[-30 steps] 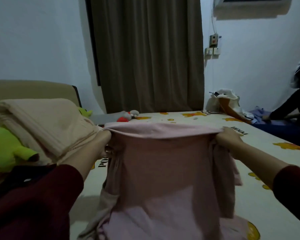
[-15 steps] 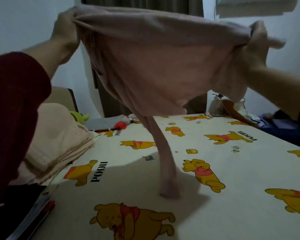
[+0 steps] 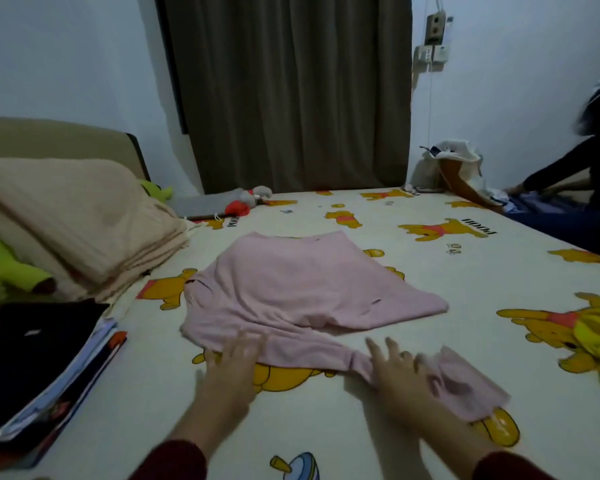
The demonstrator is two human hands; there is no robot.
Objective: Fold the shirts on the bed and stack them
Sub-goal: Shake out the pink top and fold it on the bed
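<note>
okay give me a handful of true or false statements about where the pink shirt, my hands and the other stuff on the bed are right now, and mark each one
1. The pink shirt lies spread on the bed sheet. True.
2. The left hand holds the shirt up in the air. False: its straight fingers rest at the shirt's near edge, down on the bed.
3. The right hand lies on the shirt's near right part. True.
4. The beige folded blanket sits at the right edge of the bed. False: it is at the left, beside the green plush toy.
5. The curtain behind the bed is drawn closed. True.
</note>
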